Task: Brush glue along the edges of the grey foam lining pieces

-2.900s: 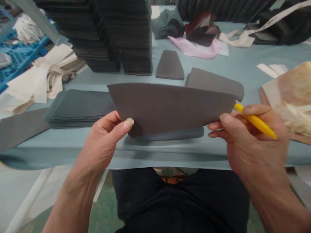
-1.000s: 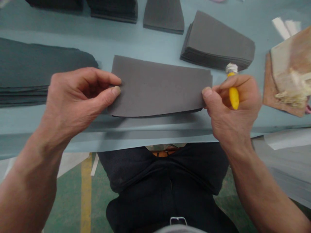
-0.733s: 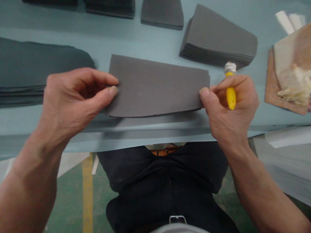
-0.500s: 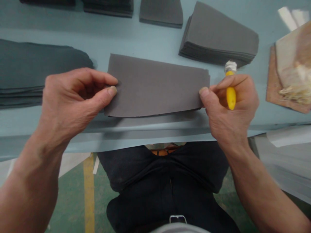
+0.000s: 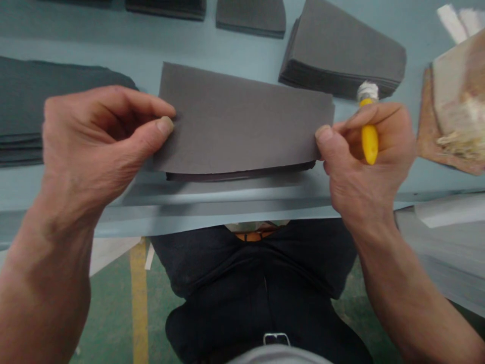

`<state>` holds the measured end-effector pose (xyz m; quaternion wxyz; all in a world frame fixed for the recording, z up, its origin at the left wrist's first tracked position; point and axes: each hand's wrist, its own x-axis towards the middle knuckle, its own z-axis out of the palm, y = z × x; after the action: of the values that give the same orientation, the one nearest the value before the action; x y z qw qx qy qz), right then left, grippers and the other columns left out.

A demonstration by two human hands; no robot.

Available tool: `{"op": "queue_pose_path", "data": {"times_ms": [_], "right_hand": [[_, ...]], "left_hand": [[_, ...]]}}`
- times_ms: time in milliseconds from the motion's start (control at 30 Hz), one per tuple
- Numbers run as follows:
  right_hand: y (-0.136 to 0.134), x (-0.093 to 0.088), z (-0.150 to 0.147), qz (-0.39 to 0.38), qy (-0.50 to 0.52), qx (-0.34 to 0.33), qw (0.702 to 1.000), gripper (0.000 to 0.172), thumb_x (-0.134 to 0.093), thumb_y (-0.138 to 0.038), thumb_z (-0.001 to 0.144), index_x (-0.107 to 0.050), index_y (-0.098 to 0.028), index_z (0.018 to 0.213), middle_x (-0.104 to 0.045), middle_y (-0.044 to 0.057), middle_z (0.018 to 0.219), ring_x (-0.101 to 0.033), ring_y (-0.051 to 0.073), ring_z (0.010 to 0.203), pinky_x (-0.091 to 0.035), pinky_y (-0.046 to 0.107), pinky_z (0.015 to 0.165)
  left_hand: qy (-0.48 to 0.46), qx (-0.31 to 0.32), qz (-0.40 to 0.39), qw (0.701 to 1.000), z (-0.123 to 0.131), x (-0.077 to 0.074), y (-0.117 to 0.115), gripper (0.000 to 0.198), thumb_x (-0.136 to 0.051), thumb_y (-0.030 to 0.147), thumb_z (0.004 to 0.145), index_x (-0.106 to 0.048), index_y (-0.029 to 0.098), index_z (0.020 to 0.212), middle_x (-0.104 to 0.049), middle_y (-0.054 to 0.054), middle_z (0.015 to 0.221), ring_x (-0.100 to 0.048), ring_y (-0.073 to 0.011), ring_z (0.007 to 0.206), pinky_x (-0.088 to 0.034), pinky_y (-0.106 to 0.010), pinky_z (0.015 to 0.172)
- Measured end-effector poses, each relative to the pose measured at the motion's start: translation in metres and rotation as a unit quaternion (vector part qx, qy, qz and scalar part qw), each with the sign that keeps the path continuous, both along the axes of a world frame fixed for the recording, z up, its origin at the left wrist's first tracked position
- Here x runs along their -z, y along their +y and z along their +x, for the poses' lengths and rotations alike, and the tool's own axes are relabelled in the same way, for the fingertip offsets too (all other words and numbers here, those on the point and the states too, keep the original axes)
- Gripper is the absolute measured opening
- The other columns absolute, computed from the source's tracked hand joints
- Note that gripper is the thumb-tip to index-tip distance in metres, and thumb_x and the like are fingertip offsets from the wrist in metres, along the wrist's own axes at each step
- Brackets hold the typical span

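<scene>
A grey, tapered flat piece, perhaps leather or fabric, is stretched between my two hands. My left hand pinches its wide end between thumb and fingers. My right hand pinches the narrow end, and also has a yellow-handled brush tucked in its fingers, its white-coated tip pointing away from me. Beneath the piece, the edge of another dark piece shows above the tabletop. How many pieces lie below is hidden.
A stack of similar grey pieces stands behind my right hand. Dark layered pieces lie at left, with more stacks along the back. At right is a stained board with dried residue. The light blue table's edge runs before my lap.
Both hands have lifted the grey piece up towards the camera, the left hand also shifting left. More of the dark piece underneath is now exposed.
</scene>
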<state>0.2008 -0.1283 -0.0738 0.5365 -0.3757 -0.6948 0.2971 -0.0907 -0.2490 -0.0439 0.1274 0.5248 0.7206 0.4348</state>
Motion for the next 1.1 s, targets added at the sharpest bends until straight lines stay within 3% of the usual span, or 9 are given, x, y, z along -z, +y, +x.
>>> {"op": "queue_pose_path", "data": {"times_ms": [100,200,267,367,467,733,900,1000,1100], "right_hand": [[0.001,-0.001,0.001,-0.006,-0.014,-0.001,1.000,0.026,-0.080,-0.024,0.087,-0.054,-0.024,0.092,-0.061,-0.007,0.079,-0.048,0.006,0.059,-0.041,0.026,0.058],[0.002,0.000,0.004,-0.006,-0.027,-0.003,1.000,0.026,-0.080,-0.022,0.088,-0.054,-0.024,0.093,-0.062,-0.007,0.079,-0.048,0.006,0.059,-0.042,0.026,0.059],[0.001,0.000,0.005,-0.003,-0.032,0.000,0.999,0.026,-0.079,-0.018,0.087,-0.055,-0.024,0.093,-0.062,-0.007,0.079,-0.049,0.007,0.059,-0.042,0.026,0.060],[0.000,0.000,0.005,0.002,-0.038,0.007,0.999,0.026,-0.078,-0.014,0.086,-0.055,-0.024,0.092,-0.062,-0.006,0.079,-0.051,0.008,0.060,-0.043,0.027,0.062],[0.000,-0.001,0.004,0.005,-0.040,0.007,0.999,0.027,-0.077,-0.013,0.086,-0.054,-0.025,0.092,-0.062,-0.006,0.079,-0.050,0.009,0.060,-0.044,0.028,0.063],[-0.001,0.001,0.003,-0.001,-0.016,0.004,1.000,0.026,-0.078,-0.013,0.083,-0.056,-0.024,0.091,-0.062,-0.005,0.078,-0.049,0.008,0.056,-0.043,0.028,0.058],[0.000,0.005,0.005,0.012,-0.020,0.007,1.000,0.026,-0.078,-0.015,0.083,-0.056,-0.024,0.092,-0.061,-0.006,0.078,-0.048,0.008,0.057,-0.042,0.026,0.057],[0.003,0.006,0.009,0.011,-0.043,0.003,0.999,0.027,-0.081,-0.020,0.087,-0.056,-0.026,0.093,-0.062,-0.006,0.080,-0.051,0.009,0.059,-0.043,0.027,0.058],[0.005,0.006,0.013,0.002,-0.062,-0.002,0.998,0.030,-0.087,-0.030,0.089,-0.057,-0.028,0.094,-0.064,-0.005,0.082,-0.054,0.011,0.060,-0.047,0.029,0.058]], "left_hand": [[-0.010,-0.001,0.003,1.000,-0.003,0.002,0.001,0.022,-0.083,0.034,0.089,-0.087,0.023,0.107,-0.080,0.004,0.091,-0.059,-0.0033,0.072,-0.045,-0.016,0.067],[0.006,0.004,0.007,1.000,-0.005,0.004,0.001,0.027,-0.083,0.038,0.090,-0.087,0.020,0.109,-0.080,0.002,0.090,-0.060,-0.0047,0.072,-0.055,-0.020,0.074],[0.021,0.011,0.009,1.000,-0.005,0.004,0.001,0.036,-0.083,0.045,0.089,-0.086,0.016,0.111,-0.079,0.001,0.089,-0.062,-0.0065,0.073,-0.064,-0.030,0.085],[0.025,0.022,0.009,0.999,-0.004,0.004,0.000,0.048,-0.083,0.053,0.088,-0.085,0.012,0.112,-0.077,0.000,0.088,-0.065,-0.0084,0.076,-0.067,-0.047,0.097],[0.030,0.024,0.007,0.999,-0.002,0.002,0.000,0.051,-0.082,0.056,0.089,-0.084,0.012,0.113,-0.076,0.000,0.088,-0.065,-0.0086,0.076,-0.067,-0.052,0.100],[0.047,0.026,0.002,0.999,-0.003,0.001,-0.001,0.049,-0.080,0.054,0.090,-0.084,0.013,0.116,-0.079,0.001,0.092,-0.066,-0.0090,0.079,-0.067,-0.048,0.096],[0.028,0.021,0.000,0.999,-0.002,0.002,-0.003,0.040,-0.083,0.047,0.090,-0.084,0.017,0.115,-0.081,0.000,0.095,-0.067,-0.0107,0.078,-0.065,-0.035,0.083],[0.014,0.012,-0.007,1.000,0.000,0.001,-0.004,0.028,-0.081,0.041,0.092,-0.085,0.021,0.111,-0.082,-0.001,0.094,-0.067,-0.0129,0.076,-0.062,-0.032,0.073],[0.025,0.015,-0.008,1.000,0.001,0.000,-0.004,0.030,-0.080,0.043,0.092,-0.085,0.020,0.111,-0.082,-0.001,0.093,-0.068,-0.0128,0.075,-0.062,-0.031,0.071]]}}
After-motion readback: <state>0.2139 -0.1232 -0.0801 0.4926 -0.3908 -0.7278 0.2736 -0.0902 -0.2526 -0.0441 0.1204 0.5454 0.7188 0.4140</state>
